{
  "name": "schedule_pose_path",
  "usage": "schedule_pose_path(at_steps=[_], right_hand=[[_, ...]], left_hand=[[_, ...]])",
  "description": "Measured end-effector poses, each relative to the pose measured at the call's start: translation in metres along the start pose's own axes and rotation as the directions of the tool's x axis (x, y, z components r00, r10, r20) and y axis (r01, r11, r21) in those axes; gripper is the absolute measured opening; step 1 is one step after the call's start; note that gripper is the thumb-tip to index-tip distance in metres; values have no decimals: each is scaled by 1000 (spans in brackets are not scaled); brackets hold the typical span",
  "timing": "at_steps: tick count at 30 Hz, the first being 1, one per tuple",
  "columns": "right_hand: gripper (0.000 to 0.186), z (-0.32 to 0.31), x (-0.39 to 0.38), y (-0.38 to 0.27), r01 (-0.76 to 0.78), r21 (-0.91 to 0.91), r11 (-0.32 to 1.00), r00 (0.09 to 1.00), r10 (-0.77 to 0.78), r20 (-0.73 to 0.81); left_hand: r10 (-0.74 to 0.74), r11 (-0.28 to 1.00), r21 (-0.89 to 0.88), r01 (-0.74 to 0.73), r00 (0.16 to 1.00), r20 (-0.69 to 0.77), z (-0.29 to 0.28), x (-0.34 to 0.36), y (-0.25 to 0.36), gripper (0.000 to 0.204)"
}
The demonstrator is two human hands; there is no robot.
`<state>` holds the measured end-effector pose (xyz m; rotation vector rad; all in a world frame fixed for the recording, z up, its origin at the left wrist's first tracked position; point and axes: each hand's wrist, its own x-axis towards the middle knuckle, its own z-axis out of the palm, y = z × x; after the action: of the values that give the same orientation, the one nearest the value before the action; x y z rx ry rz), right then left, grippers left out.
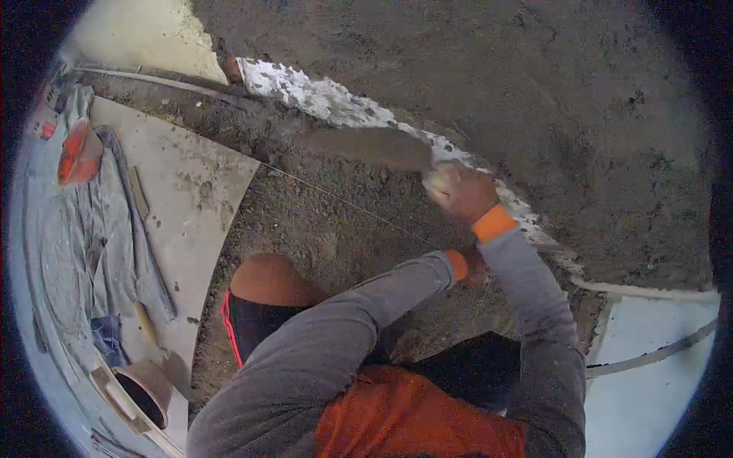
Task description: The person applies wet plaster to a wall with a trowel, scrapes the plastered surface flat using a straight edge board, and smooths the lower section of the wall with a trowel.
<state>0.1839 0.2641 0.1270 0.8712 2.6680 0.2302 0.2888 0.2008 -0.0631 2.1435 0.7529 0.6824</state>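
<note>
My right hand (467, 194), blurred by motion, is closed around the handle end of a trowel (366, 147). Its long grey-brown blade points left, alongside a rough white strip (317, 95) at the foot of a grey mortar-covered surface (534, 84). The handle itself is mostly covered by my fingers. Close below my right wrist is my left hand (475, 267), partly hidden by my right forearm; its fingers do not show clearly. Loose dark mortar or soil (328, 206) lies beneath both hands, and a thin string (343, 200) crosses it.
A mortar-spotted pale board (206, 160) lies left, beside crumpled grey sheeting (69, 252). An orange-red container (80, 153), a wooden-handled tool (145, 324) and a bucket (145, 389) are there too. A pale panel (641, 366) with a grey strip across it is at lower right.
</note>
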Motion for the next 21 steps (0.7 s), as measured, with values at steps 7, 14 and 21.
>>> schedule_pose_path(at_steps=[7,14,21], right_hand=[[34,4,-7,-3,-279,8,960,959,280,-40],[48,11,0,8,-341,54,938,938,336,90],[51,28,-4,13,-119,14,993,946,118,-301]], left_hand=[[20,1000,2,-20,1000,-7,3,1,4,80],[30,1000,8,-30,1000,3,4,-1,6,81],[33,999,-8,-33,999,25,3,-1,3,82]])
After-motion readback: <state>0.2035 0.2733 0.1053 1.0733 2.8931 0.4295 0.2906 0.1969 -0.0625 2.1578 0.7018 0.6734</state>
